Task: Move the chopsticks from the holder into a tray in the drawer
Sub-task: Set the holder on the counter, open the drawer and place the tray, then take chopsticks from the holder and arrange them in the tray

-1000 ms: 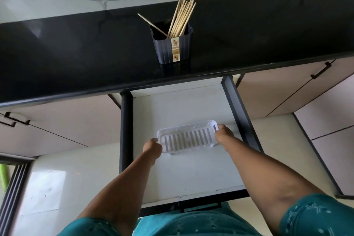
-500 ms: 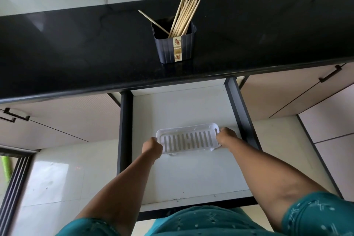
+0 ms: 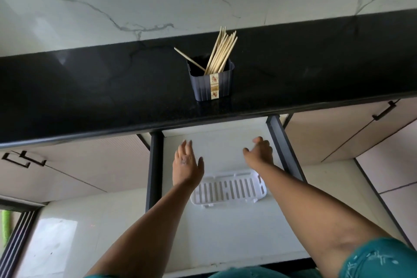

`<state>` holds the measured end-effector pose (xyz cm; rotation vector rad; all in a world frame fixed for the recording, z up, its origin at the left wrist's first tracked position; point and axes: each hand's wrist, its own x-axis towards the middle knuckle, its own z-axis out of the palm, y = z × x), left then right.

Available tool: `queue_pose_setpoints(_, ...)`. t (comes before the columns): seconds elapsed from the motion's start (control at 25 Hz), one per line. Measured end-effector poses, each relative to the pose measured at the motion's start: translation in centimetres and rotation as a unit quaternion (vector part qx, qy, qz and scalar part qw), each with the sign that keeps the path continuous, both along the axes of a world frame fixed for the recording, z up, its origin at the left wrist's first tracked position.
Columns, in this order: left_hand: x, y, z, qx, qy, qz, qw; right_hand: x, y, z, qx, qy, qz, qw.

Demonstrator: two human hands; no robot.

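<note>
Slotted white tray (image 3: pixel 228 189) is seen lying in the open drawer (image 3: pixel 225 232). Beyond it, left hand (image 3: pixel 186 163) and right hand (image 3: pixel 259 152) are held open, nothing gripped. Farther back, chopsticks (image 3: pixel 222 52) are kept upright in the dark holder (image 3: pixel 211 83) on the black counter (image 3: pixel 90 92).

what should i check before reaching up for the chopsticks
1. Tray flat on the drawer floor: ok.
2. Tray free of any grip: ok, left hand and right hand are both open above the drawer, past the tray.
3. Tray empty: ok, bare slats show.
4. Drawer pulled out enough to drop into: ok.
5. Chopsticks reachable in the holder: ok, they stick out above the rim; one leans away to the left.
6. Holder steady on the countertop: upright, near the front edge; steadiness cannot tell.
</note>
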<state>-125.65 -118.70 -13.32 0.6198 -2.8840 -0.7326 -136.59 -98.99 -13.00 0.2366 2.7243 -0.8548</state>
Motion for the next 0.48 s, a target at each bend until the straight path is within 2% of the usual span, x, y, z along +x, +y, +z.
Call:
queue_pose_setpoints(0.12, -3.9, -0.7, 5.1, -0.040, 0.126, -0.037, 0.991, -3.0, -3.6, 4.6, -0.063, 0.094, 0.055, 0.992)
queue_pose_setpoints(0.24, -8.6, -2.0, 10.3, -0.069, 0.199, -0.018, 0.977, -6.7, -6.7, 9.6, -0.111, 0.177, 0.060, 0.976)
queue_pose_setpoints(0.36, -12.9, -2.7, 14.1, -0.104, 0.201, -0.041, 0.973, -11.1, -8.7, 13.4, -0.158, 0.180, 0.022, 0.971)
queue_pose_setpoints(0.48, -16.9, -2.1, 15.4, -0.081, 0.160, -0.089, 0.980, -15.6, -9.5, 15.5, -0.182, 0.144, -0.026, 0.972)
